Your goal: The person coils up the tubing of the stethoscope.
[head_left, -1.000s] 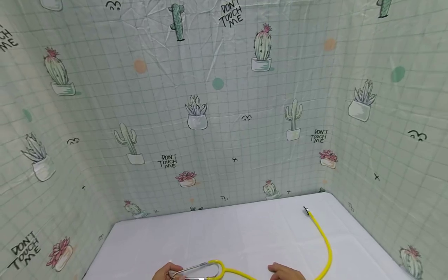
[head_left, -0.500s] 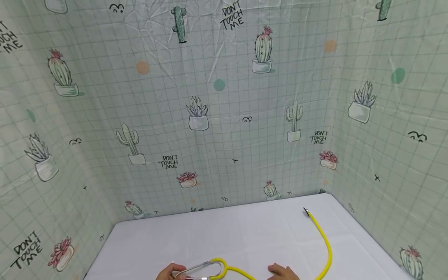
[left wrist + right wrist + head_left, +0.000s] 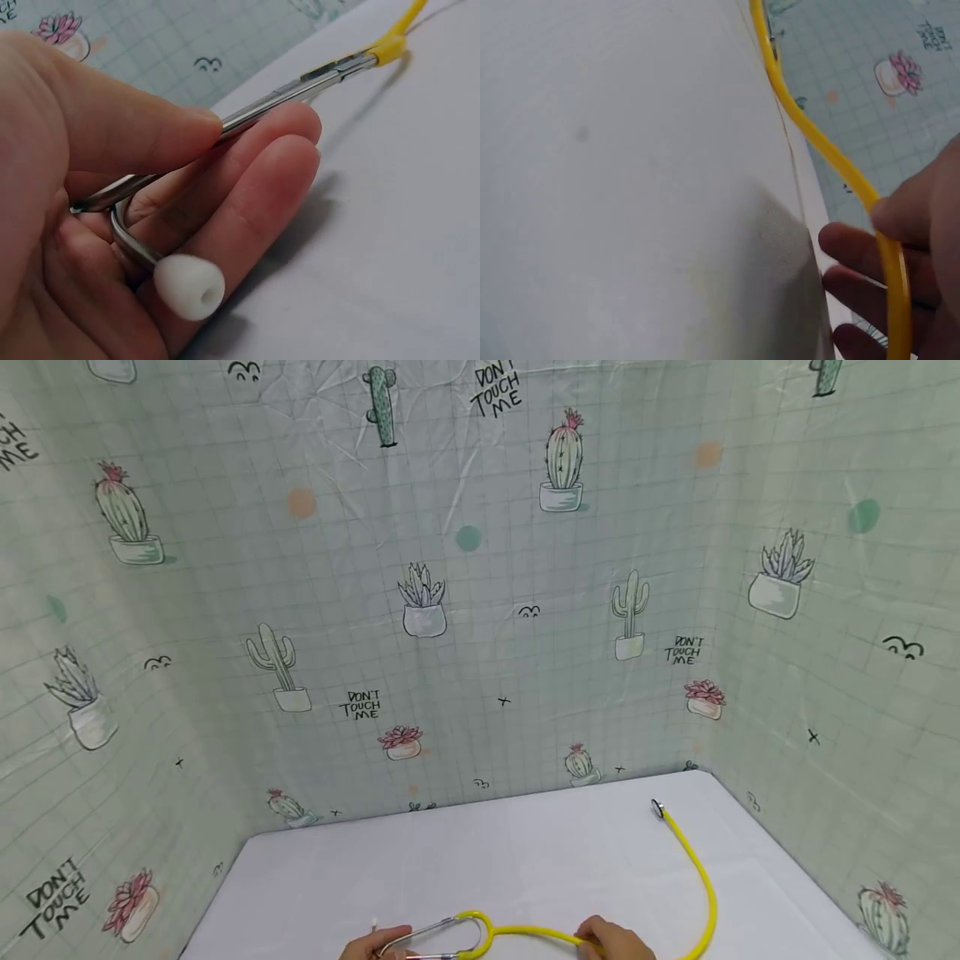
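- While laid out across the white table (image 3: pixel 337 885), partly cut off at the near edge of the head view: one stethoscope (image 3: pixel 540 932), with a round metal chest piece (image 3: pixel 657 809) near the far right corner.
- In the left hand (image 3: pixel 367 945): metal ear tubes (image 3: pixel 277 97) pinched between thumb above and fingers beneath, with one white ear tip (image 3: pixel 189 287) poking out beside the lower fingers.
- In the right hand (image 3: pixel 615 942): yellow tube (image 3: pixel 832 157) held between thumb and fingers, with slim gaps between the fingertips; hard to tell how tightly.
- Probably light overall, with much of the weight likely in the chest piece.
- Expect stiff, springy ear tubes, smooth enough to slip; best gripped along the straight stretch, clear of the ear tip, likely soft and easy to tug loose.
- Expect a bendy, rubbery yellow tube, apt to sag or swing; best supported near the fork (image 3: pixel 491 932) and again farther along.
- Treat the chest piece as the fragile end; avoid knocks or dragging.
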Available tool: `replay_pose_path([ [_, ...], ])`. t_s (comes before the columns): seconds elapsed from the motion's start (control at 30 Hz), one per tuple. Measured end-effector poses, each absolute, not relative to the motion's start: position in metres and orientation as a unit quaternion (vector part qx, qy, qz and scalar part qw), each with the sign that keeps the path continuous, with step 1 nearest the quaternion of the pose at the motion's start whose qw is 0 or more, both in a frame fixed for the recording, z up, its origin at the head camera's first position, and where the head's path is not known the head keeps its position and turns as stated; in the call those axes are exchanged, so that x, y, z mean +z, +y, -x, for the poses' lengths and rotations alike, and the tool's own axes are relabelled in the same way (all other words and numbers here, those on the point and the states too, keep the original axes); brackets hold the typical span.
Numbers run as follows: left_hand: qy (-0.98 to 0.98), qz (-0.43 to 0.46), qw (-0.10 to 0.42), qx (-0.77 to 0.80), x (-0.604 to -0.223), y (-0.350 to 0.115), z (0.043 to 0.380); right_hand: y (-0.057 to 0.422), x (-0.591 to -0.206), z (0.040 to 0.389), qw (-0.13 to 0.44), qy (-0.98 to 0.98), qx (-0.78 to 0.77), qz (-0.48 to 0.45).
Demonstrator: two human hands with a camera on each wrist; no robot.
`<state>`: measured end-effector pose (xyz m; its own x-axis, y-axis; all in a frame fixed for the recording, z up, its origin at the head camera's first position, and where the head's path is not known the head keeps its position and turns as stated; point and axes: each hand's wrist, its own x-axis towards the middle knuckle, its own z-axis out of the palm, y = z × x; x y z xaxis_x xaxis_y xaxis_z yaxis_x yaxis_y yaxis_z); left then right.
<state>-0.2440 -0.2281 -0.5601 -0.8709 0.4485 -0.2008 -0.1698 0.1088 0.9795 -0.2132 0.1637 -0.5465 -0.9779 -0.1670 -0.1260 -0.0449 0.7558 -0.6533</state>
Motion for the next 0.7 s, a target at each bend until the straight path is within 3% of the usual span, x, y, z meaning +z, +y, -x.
replay_pose_path([
  [0.13, 0.698, -0.084, 0.227, 0.674, -0.560, -0.218, 0.243, 0.169, -0.545, 0.210, 0.010, 0.934, -0.345, 0.097],
  [0.37, 0.698, 0.001, 0.200, 0.687, -0.566, -0.205, 0.238, 0.165, -0.553, 0.208, -0.058, 0.926, -0.363, 0.090],
  [0.5, 0.659, 0.046, 0.183, 0.728, -0.564, -0.196, 0.239, 0.165, -0.557, 0.207, -0.081, 0.924, -0.367, 0.067],
  [0.7, 0.629, 0.027, 0.184, 0.755, -0.564, -0.194, 0.239, 0.168, -0.558, 0.206, -0.107, 0.915, -0.384, 0.064],
])
